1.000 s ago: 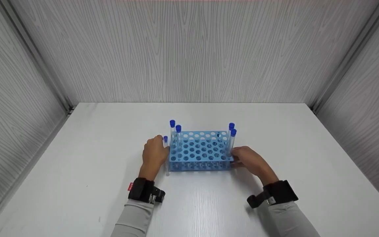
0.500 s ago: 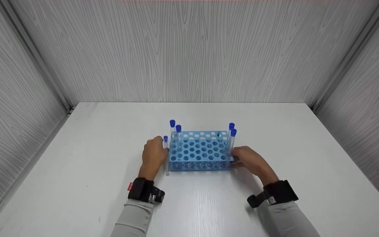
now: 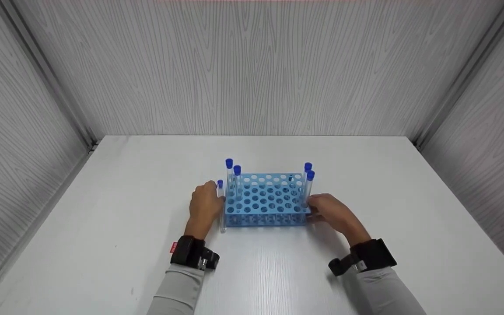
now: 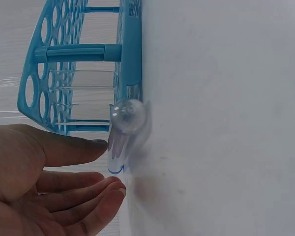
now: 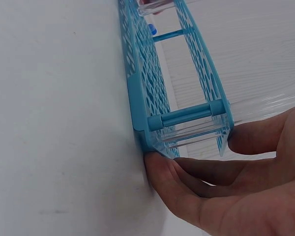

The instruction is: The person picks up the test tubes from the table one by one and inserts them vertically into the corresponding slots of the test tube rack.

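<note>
A blue test tube rack [image 3: 267,201] stands mid-table, with capped clear test tubes upright at both ends. At its left end, a blue-capped test tube [image 3: 222,214] lies on the table along the rack; in the left wrist view, the tube's rounded bottom [image 4: 129,117] faces the camera. My left hand [image 3: 205,203] is beside this tube, thumb tip close to it and fingers loosely bent; contact is unclear. My right hand [image 3: 330,212] holds the rack's right end, its thumb [image 5: 255,136] at the upper plate and fingers [image 5: 174,189] against the lower corner.
The rack stands on a white table [image 3: 260,271]. Grey wood-grain panels [image 3: 252,70] rise behind and at both sides. Black wrist straps [image 3: 372,255] with small cameras sit over the grey sleeves [image 3: 177,291].
</note>
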Demonstrator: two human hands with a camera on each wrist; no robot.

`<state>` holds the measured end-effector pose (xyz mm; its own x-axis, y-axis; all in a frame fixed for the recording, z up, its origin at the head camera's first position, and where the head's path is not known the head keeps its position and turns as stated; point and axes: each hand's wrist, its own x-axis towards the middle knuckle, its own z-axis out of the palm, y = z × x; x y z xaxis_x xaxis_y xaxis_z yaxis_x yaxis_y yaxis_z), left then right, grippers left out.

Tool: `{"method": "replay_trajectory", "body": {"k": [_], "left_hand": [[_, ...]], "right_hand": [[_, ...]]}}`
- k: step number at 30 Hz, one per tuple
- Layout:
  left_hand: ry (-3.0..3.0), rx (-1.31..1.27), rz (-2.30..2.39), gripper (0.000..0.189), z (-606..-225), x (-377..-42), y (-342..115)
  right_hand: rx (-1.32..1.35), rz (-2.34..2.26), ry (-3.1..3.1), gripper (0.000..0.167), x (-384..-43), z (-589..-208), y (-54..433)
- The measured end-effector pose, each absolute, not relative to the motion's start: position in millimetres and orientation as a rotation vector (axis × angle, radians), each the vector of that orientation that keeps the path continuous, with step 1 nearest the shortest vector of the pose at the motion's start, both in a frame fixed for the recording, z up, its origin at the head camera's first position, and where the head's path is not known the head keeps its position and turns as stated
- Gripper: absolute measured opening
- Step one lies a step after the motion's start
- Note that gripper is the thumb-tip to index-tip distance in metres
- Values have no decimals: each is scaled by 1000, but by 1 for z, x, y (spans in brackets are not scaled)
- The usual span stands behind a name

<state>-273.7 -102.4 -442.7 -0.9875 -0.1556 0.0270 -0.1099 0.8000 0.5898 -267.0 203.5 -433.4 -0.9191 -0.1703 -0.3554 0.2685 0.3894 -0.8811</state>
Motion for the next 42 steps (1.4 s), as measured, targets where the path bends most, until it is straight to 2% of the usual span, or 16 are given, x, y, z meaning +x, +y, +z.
{"method": "replay_trajectory", "body": {"k": [7, 21, 42], "left_hand": [[-2932, 210, -940, 25, -444, -274, -104], [-2959, 207, -908, 23, -443, -274, -107], [-3041, 280, -873, 24, -434, -272, -110]], "right_hand": [[70, -1526, 2291, 28, -267, -433, 203], [67, -1510, 2295, 38, -266, -433, 203], [34, -1496, 2304, 38, -265, -431, 204]]}}
